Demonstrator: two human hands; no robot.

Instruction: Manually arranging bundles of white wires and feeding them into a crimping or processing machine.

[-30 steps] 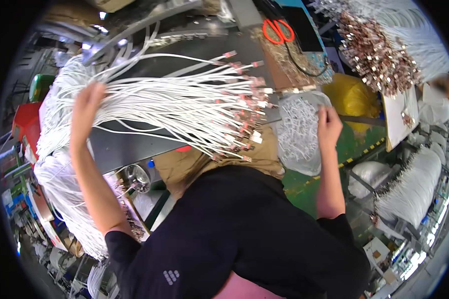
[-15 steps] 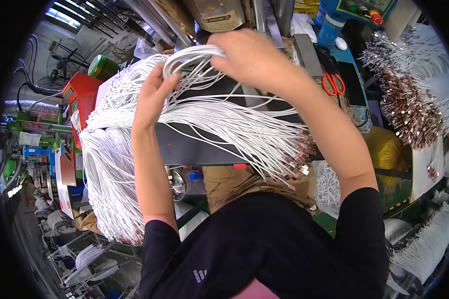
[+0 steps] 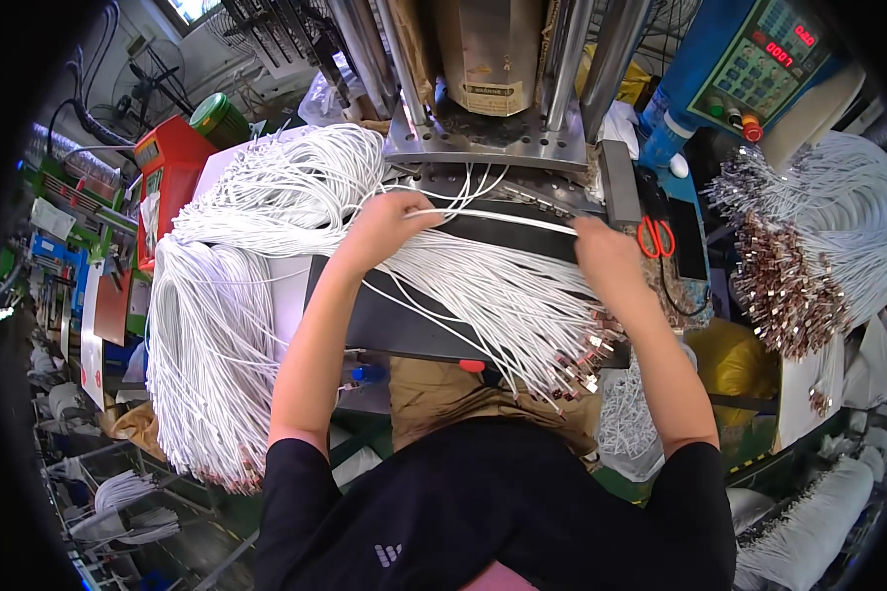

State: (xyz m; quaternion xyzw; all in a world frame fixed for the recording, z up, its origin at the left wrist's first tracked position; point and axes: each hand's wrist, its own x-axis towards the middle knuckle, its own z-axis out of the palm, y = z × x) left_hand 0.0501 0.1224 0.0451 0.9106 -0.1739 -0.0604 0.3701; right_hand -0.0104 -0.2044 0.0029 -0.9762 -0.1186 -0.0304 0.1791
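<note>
A short run of white cable point(image 3: 503, 218) is stretched between my two hands over the black work surface. My left hand point(image 3: 389, 229) is closed around its left end, beside the looped pile of white cables point(image 3: 296, 182). Its right end is pinched in my right hand point(image 3: 609, 258), whose fingertips are partly hidden. Just in front lies a thick bundle of white cables point(image 3: 473, 286), fanning out to copper and silver connector ends point(image 3: 586, 369) at the right. A few loose cables point(image 3: 468, 192) cross behind my hands.
A metal press point(image 3: 488, 138) with upright posts stands directly behind. Red-handled scissors point(image 3: 655, 236) lie to the right, below a control panel point(image 3: 759, 69). More cables point(image 3: 207, 364) hang over the left edge. Another cable heap point(image 3: 788, 266) is at far right.
My hands have come down and spread apart. The gathered loop they held up is now drawn out as a straight run between them. The view has shifted, showing more of the press.
</note>
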